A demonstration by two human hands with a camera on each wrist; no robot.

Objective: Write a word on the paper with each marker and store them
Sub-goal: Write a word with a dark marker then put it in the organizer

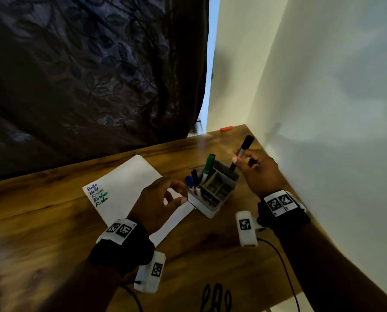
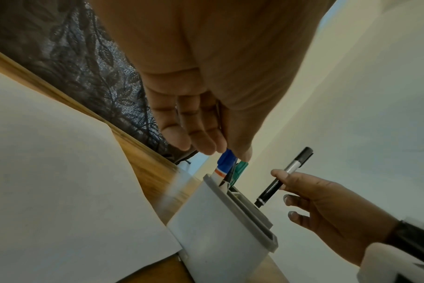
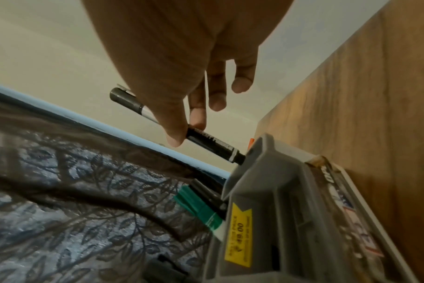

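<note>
Curtain point(image 1: 86, 70) and wall point(image 1: 323, 86) flank wooden table point(image 1: 41, 221).

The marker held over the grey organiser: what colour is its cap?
Black cap, seen best in the left wrist view.

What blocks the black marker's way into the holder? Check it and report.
Nothing visible does. The right hand pinches the black marker with the grey band, its lower end just above the far compartment of the grey divided plastic holder. That slot looks open; the green-capped marker stands in another compartment, toward the left hand.
</note>
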